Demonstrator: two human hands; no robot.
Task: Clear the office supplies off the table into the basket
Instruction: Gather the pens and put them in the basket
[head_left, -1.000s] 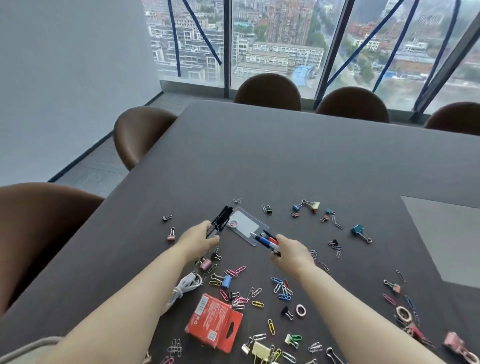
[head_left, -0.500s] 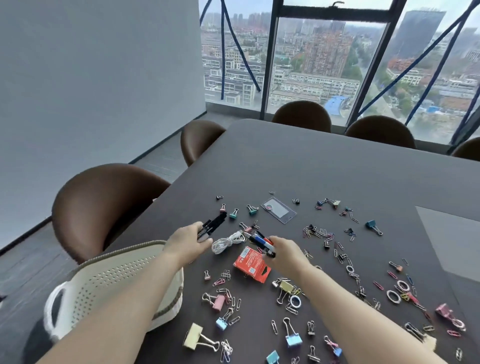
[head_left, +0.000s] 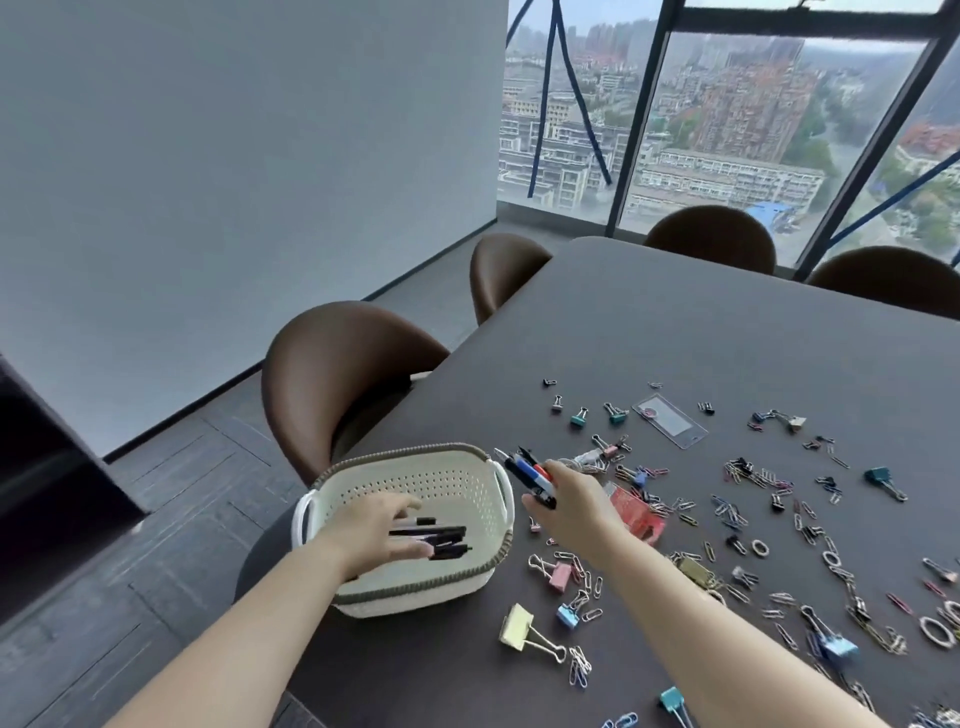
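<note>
dark meeting table (head_left: 701, 332) in a glass-walled room, city blocks beyond the window, brown chairs (head_left: 337, 374) along the left and far sides. grey wall on the left.

white perforated basket (head_left: 483, 577) with a grey braided rim sat at the near left corner of the table. left hand (head_left: 374, 535) was inside it, fingers spread loose over a few black pens (head_left: 441, 538) lying on the basket floor; could not tell if any finger still gripped one. right hand (head_left: 566, 501) was just right of the basket rim, closed around a bunch of pens (head_left: 527, 475) with black, blue and red parts, tips pointing far left over the basket edge.

right of the hands the tabletop was littered with paper clips (head_left: 748, 475) and binder clips in many colours. a yellow binder clip (head_left: 519, 634) lay near, a pink one (head_left: 558, 574) just beside the basket, a teal one (head_left: 880, 478) well to the right. a red box (head_left: 636, 512) lay partly hidden behind the right wrist. a clear badge holder (head_left: 670, 421) lay farther out. a white cable (head_left: 582, 462) showed beyond the right hand, partly hidden.
</note>
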